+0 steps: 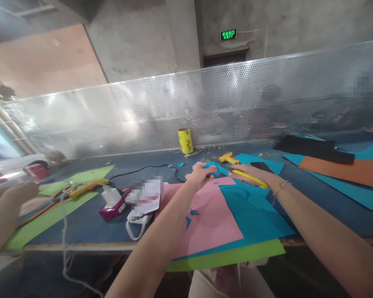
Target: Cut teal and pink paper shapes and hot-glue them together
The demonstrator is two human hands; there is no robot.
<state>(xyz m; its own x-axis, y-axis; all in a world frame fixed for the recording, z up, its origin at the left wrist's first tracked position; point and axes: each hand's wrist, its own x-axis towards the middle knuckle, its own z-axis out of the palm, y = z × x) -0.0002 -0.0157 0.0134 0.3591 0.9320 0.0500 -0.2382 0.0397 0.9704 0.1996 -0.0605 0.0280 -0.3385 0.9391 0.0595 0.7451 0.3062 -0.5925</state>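
Observation:
My left hand pinches a small piece of blue paper above the pink sheet. My right hand grips scissors with yellow handles. Their blades point left, close to the blue piece; whether they touch it, I cannot tell. Below my hands lies a pink sheet with several blue scraps on it. It overlaps a larger blue sheet, with a green sheet lowest at the table edge. A yellow plastic object lies just beyond my right hand.
A yellow can-shaped container stands by the perforated metal screen. A phone and a purple power block with cords sit left. Black and orange sheets lie right. Another person's hand is far left.

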